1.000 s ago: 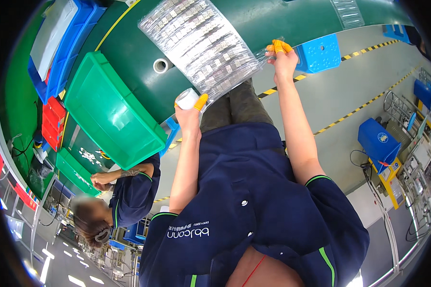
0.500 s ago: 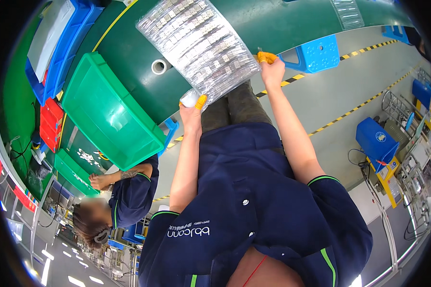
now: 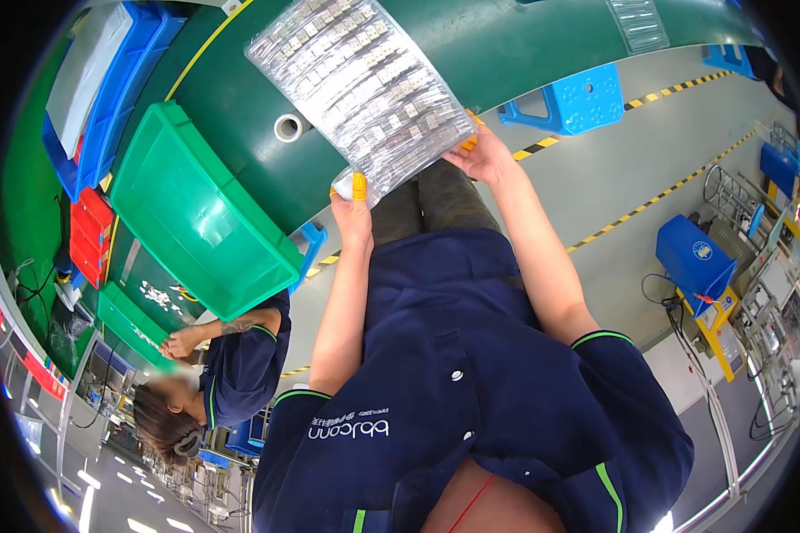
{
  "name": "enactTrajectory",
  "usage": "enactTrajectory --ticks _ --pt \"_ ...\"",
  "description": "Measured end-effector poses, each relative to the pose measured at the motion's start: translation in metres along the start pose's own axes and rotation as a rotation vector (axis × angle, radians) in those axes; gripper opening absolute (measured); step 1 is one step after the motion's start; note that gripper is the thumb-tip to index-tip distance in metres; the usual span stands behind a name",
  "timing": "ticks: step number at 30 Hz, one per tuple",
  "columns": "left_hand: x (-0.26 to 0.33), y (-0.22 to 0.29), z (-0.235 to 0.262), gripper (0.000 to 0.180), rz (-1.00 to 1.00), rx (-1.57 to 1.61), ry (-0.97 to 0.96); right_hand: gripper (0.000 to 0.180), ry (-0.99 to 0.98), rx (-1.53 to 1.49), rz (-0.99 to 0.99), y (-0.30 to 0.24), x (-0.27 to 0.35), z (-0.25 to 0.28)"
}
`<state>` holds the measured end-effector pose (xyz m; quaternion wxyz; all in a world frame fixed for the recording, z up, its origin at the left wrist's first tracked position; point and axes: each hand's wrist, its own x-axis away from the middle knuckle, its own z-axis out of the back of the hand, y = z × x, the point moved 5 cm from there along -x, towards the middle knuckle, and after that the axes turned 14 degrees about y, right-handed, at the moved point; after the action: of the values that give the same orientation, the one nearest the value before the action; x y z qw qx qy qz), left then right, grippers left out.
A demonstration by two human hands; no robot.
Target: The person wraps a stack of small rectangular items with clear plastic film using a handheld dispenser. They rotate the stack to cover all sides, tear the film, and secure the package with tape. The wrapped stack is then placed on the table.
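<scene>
Pack (image 3: 356, 84): clear plastic, rows of small pcs inside; lies aslant on green surface (image 3: 498, 44), near end juts past edge, above wearer's legs (image 3: 453, 200).
L hand (image 3: 351, 211): curled round white roll (image 3: 342, 183) at pack's near-L corner; thumb up, yellow cot on it.
R hand (image 3: 482, 155): at pack's near-R corner, touching; yellow cots there too. Some fingertips hidden by pack, so can't tell if pinching or just pressing.
Ring: white ring (image 3: 303, 123) on surface, just L of pack, apart from both hands.
Bins: big green bin (image 3: 206, 218) L of ring, well clear of pack; blue bin (image 3: 107, 147) w/ white sheet & red bins (image 3: 91, 240) farther L.
Co-worker: person (image 3: 244, 377) off L, hands (image 3: 182, 342) together nr small green tray (image 3: 133, 327); white bits (image 3: 158, 298) scattered close by.
Floor R: blue stool (image 3: 588, 99) past surface edge, striped tape (image 3: 676, 91) beside it; blue box (image 3: 695, 256) farther back.
</scene>
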<state>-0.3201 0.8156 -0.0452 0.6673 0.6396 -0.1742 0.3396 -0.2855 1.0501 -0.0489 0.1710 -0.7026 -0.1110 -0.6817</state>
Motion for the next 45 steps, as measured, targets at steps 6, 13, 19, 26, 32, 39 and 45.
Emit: enactTrajectory --ticks 6,13,19,26,32,39,45 --pt "0.007 0.004 -0.004 0.054 0.029 0.045 0.027 0.029 -0.041 -0.021 -0.010 0.005 -0.003 0.008" --pt "0.011 0.012 -0.008 0.056 0.063 0.064 -0.020 0.033 0.061 0.004 0.048 0.007 0.006 0.005" --pt "0.008 0.008 -0.006 0.054 0.081 0.066 -0.026 0.034 0.025 -0.053 0.038 0.007 0.010 0.001" --pt "0.017 -0.005 0.000 0.051 0.037 0.044 -0.003 0.035 -0.034 -0.082 0.074 0.011 0.007 0.015" --pt "0.029 -0.035 0.005 0.046 0.077 0.057 -0.066 0.040 -0.083 -0.114 0.032 0.016 -0.002 0.027" --pt "0.041 -0.022 -0.006 0.050 0.168 0.197 -0.140 0.040 -0.252 -0.084 -0.050 0.014 -0.027 0.032" --pt "0.039 -0.025 0.000 0.051 0.312 0.262 -0.212 0.038 -0.465 -0.216 -0.217 0.022 -0.036 0.026"
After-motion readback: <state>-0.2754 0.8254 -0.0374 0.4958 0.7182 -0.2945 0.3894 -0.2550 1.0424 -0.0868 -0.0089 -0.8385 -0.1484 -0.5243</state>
